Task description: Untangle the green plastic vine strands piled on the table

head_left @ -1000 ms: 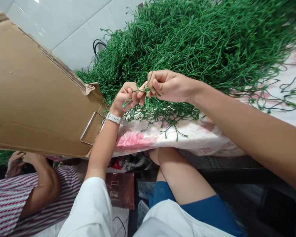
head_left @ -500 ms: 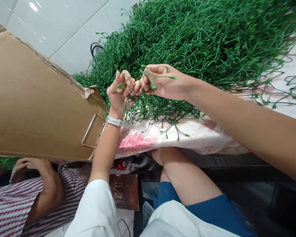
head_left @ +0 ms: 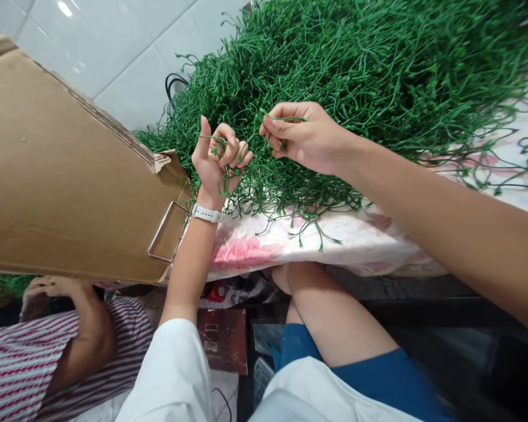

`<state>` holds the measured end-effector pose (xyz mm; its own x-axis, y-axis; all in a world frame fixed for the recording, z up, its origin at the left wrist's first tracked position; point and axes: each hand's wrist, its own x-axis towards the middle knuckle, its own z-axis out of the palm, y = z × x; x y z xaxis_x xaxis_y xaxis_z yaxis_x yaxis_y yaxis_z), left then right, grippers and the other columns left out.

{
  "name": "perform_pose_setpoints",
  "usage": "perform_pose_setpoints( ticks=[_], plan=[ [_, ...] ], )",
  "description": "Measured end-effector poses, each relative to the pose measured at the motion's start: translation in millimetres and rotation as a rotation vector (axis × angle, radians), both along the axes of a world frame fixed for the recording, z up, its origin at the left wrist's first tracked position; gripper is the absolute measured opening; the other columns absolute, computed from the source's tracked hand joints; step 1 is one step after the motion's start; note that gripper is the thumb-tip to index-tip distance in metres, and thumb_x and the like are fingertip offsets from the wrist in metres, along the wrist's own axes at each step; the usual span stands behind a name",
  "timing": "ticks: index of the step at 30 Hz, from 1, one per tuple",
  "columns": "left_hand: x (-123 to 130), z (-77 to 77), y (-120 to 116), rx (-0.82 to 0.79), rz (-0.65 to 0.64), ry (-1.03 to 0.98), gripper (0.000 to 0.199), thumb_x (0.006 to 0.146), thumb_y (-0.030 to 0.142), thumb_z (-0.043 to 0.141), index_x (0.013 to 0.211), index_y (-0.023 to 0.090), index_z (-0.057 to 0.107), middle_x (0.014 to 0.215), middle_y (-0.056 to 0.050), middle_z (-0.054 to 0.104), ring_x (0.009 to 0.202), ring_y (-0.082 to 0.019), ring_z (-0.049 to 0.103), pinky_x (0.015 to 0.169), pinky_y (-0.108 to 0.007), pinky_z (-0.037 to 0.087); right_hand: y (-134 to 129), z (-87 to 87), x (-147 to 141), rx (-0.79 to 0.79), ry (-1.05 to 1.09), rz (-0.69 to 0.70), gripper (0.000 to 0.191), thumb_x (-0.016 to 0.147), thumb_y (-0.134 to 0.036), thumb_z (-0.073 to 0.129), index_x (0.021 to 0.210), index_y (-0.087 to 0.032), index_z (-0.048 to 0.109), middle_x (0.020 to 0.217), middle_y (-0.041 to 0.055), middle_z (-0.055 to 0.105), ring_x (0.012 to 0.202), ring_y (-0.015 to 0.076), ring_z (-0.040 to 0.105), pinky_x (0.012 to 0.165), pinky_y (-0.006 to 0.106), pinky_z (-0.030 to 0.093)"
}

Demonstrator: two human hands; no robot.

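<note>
A big heap of thin green plastic stems [head_left: 356, 64] lies on a table under a floral cloth [head_left: 343, 240]. My left hand [head_left: 217, 158], with a white watch on its wrist, is raised at the heap's front edge, its fingers curled round a small bunch of green stems [head_left: 224, 176] that hangs down from the palm. My right hand [head_left: 301, 138] is just to the right, a little apart from the left. It pinches a single green stem [head_left: 286, 119] between thumb and fingers above the heap.
A large cardboard box flap [head_left: 70, 176] with a metal wire loop [head_left: 165, 231] stands at the left, touching the table edge. Below it sits another person in a striped shirt [head_left: 39, 357], with a hand [head_left: 44, 287] under the box. My knees are under the table.
My two hands were pressed together over a stem; now they have come apart. The left hand turned upright with its bunch, and the right hand lifted away with one stem.
</note>
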<state>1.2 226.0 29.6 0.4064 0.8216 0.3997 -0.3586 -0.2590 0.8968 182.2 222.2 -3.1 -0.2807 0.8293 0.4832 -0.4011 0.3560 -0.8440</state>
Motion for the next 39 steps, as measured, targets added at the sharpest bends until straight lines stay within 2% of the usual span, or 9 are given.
perform_pose_setpoints(
  ticks=[2, 6, 8, 11, 16, 22, 29, 34, 39],
  plan=[
    [-3, -0.4, 3, 0.000, 0.007, -0.020, 0.074, 0.098, 0.080, 0.026, 0.060, 0.022, 0.052, 0.046, 0.006, 0.011, 0.041, -0.009, 0.018, 0.042, -0.022, 0.032, 4, 3.1, 4, 0.052, -0.045, -0.177, 0.033, 0.088, -0.048, 0.081, 0.077, -0.022, 0.063, 0.066, -0.0028, 0.051, 0.059, 0.0116, 0.043, 0.057, 0.029, 0.038],
    [-10, -2.2, 11, 0.057, 0.076, 0.060, 0.064, 0.098, 0.077, 0.039, 0.067, 0.023, 0.055, 0.052, 0.004, 0.027, 0.048, -0.010, 0.037, 0.048, -0.023, 0.039, 7, 15.3, 23, 0.205, -0.226, -0.770, 0.019, 0.088, -0.028, 0.078, 0.077, -0.023, 0.064, 0.078, 0.0032, 0.060, 0.071, 0.0171, 0.051, 0.073, 0.038, 0.044],
    [-12, -3.7, 13, 0.071, 0.111, 0.101, 0.055, 0.100, 0.070, 0.045, 0.073, 0.023, 0.057, 0.057, 0.002, 0.035, 0.055, -0.011, 0.047, 0.053, -0.023, 0.043, 5, 20.0, 33, 0.260, -0.432, -1.014, 0.009, 0.085, -0.018, 0.075, 0.083, -0.022, 0.068, 0.096, 0.0108, 0.066, 0.097, 0.0279, 0.059, 0.088, 0.046, 0.043],
    [-12, -6.1, 15, 0.029, 0.166, 0.061, 0.039, 0.108, 0.048, 0.043, 0.084, 0.022, 0.059, 0.065, 0.002, 0.040, 0.062, -0.010, 0.054, 0.061, -0.021, 0.047, -1, 22.2, 41, 0.251, -0.713, -1.182, 0.023, 0.079, -0.008, 0.072, 0.097, -0.022, 0.071, 0.122, 0.0202, 0.062, 0.127, 0.0461, 0.048, 0.096, 0.061, 0.037],
    [-10, -10.1, 20, 0.048, 0.209, 0.081, 0.021, 0.105, 0.037, 0.056, 0.092, 0.022, 0.063, 0.071, 0.002, 0.050, 0.069, -0.010, 0.061, 0.065, -0.020, 0.050, -11, 21.5, 39, 0.305, -0.754, -1.203, 0.031, 0.086, -0.015, 0.065, 0.115, -0.026, 0.066, 0.130, 0.0205, 0.060, 0.125, 0.0478, 0.047, 0.094, 0.066, 0.035],
    [-5, -17.6, 24, 0.125, 0.173, 0.114, 0.017, 0.092, 0.033, 0.076, 0.087, 0.020, 0.067, 0.088, 0.001, 0.065, 0.065, -0.005, 0.060, 0.060, -0.019, 0.048, -17, 23.9, 33, 0.405, -0.610, -1.194, 0.014, 0.089, -0.017, 0.059, 0.094, -0.026, 0.069, 0.115, 0.0123, 0.069, 0.122, 0.0385, 0.054, 0.095, 0.056, 0.043],
    [-4, -22.8, 20, 0.155, 0.180, 0.195, 0.007, 0.089, 0.023, 0.079, 0.087, 0.020, 0.073, 0.087, 0.003, 0.067, 0.069, -0.006, 0.065, 0.060, -0.019, 0.047, -17, 14.6, 20, 0.548, -0.713, -0.783, 0.002, 0.087, -0.024, 0.068, 0.088, -0.026, 0.069, 0.098, 0.0085, 0.073, 0.113, 0.0352, 0.058, 0.103, 0.057, 0.039],
    [-3, -22.1, 17, 0.177, 0.161, 0.202, 0.009, 0.083, 0.023, 0.084, 0.083, 0.021, 0.075, 0.079, 0.004, 0.065, 0.063, -0.005, 0.058, 0.059, -0.018, 0.046, -15, 9.8, 10, 0.467, -0.579, -0.582, 0.034, 0.089, -0.058, 0.072, 0.078, -0.027, 0.063, 0.086, 0.0061, 0.069, 0.093, 0.0274, 0.058, 0.093, 0.045, 0.045],
    [-1, -19.8, 14, 0.077, 0.146, 0.179, 0.008, 0.091, 0.026, 0.073, 0.086, 0.021, 0.075, 0.075, 0.002, 0.059, 0.059, -0.006, 0.057, 0.053, -0.019, 0.044, -5, 7.5, 12, 0.445, -0.521, -0.606, 0.043, 0.093, -0.061, 0.067, 0.071, -0.025, 0.060, 0.070, 0.0020, 0.061, 0.071, 0.0189, 0.048, 0.073, 0.036, 0.037]
  ],
)
